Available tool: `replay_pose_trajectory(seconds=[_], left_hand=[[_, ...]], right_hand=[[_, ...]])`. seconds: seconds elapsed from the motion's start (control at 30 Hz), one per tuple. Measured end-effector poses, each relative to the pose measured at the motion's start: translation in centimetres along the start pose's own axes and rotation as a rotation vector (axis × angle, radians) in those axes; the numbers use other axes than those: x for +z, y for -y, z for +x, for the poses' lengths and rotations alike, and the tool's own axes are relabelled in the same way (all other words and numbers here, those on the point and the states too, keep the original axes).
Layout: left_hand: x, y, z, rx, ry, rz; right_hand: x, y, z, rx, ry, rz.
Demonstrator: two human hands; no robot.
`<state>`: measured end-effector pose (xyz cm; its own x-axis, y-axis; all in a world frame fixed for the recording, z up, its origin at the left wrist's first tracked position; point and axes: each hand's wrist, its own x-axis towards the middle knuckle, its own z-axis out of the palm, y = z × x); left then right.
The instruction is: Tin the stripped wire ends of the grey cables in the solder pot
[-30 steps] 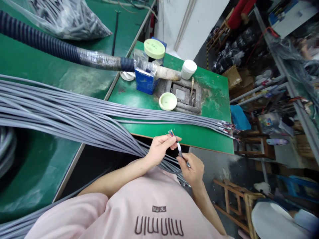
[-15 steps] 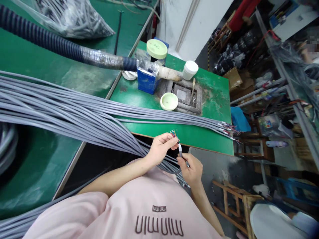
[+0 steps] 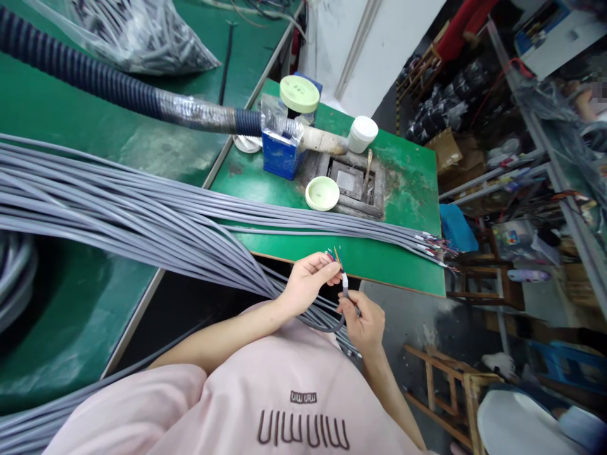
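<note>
Between my hands is the end of a grey cable (image 3: 345, 293), with a white band near its tip and thin coloured wires (image 3: 337, 255) fanning out above. My left hand (image 3: 310, 281) pinches those wires between thumb and fingers. Just below the white band, my right hand (image 3: 364, 319) is closed round the grey jacket. The cable curves down and left from there, in front of my pink shirt. Beyond my hands, a thick bundle of grey cables (image 3: 190, 221) runs across the tables, its stripped ends (image 3: 434, 246) fanned out at the right edge.
A solder pot (image 3: 348, 180) is set in the green table (image 3: 412, 183), with a pale green dish (image 3: 322, 193) and a white jar (image 3: 363, 134) beside it. A ribbed hose (image 3: 118, 88) reaches in over a blue block (image 3: 279, 155). Wooden stools (image 3: 446, 392) stand at right.
My hands and the cable end have shifted very slightly. The white band sits a little lower and the loose wires are spread differently. Both hands keep their hold.
</note>
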<state>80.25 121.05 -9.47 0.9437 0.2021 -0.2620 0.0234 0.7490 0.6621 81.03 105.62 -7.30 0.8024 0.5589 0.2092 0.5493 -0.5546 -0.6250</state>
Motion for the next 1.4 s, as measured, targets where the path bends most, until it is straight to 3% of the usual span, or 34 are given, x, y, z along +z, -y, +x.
replay_pose_trajectory(seconds=[0.37, 0.5, 0.6, 0.67, 0.73, 0.83, 1.0, 1.17, 1.23, 1.4], left_hand=[[0.2, 0.5, -0.1, -0.002, 0.049, -0.040], [0.0, 0.4, -0.1, -0.022, 0.175, 0.087], [-0.8, -1.0, 0.8, 0.058, 0.284, 0.449], [-1.7, -2.4, 1.8, 0.249, 0.292, 0.815], [-2.4, -3.7, 2.9, 0.459, 0.259, 1.175], [-2.8, -4.4, 4.1, 0.560, 0.204, 1.588], [-1.9, -3.3, 5.0, 0.545, 0.202, 1.899], [-0.9, -3.4, 5.6, 0.505, 0.292, 1.846], [-0.6, -4.2, 5.4, 0.434, 0.317, 1.704], [-0.2, -6.0, 3.8, 0.359, 0.257, 1.288]], right_hand=[[0.0, 0.0, 0.0, 0.052, -0.016, 0.028], [-1.0, -0.9, -1.5, 0.143, -0.085, -0.006], [-3.3, -3.2, -4.3, 0.395, -0.233, -0.076], [-5.1, -5.2, -6.6, 0.651, -0.247, -0.138], [-6.5, -7.0, -8.6, 0.808, -0.054, -0.219], [-6.8, -8.0, -10.1, 0.823, 0.157, -0.269], [-2.7, -5.2, -6.8, 0.652, 0.229, 0.123], [1.3, -1.8, -0.9, 0.578, 0.406, 0.669], [2.2, -1.4, 1.2, 0.566, 0.371, 0.882], [1.7, -2.6, 5.8, 0.578, 0.067, 1.256]])
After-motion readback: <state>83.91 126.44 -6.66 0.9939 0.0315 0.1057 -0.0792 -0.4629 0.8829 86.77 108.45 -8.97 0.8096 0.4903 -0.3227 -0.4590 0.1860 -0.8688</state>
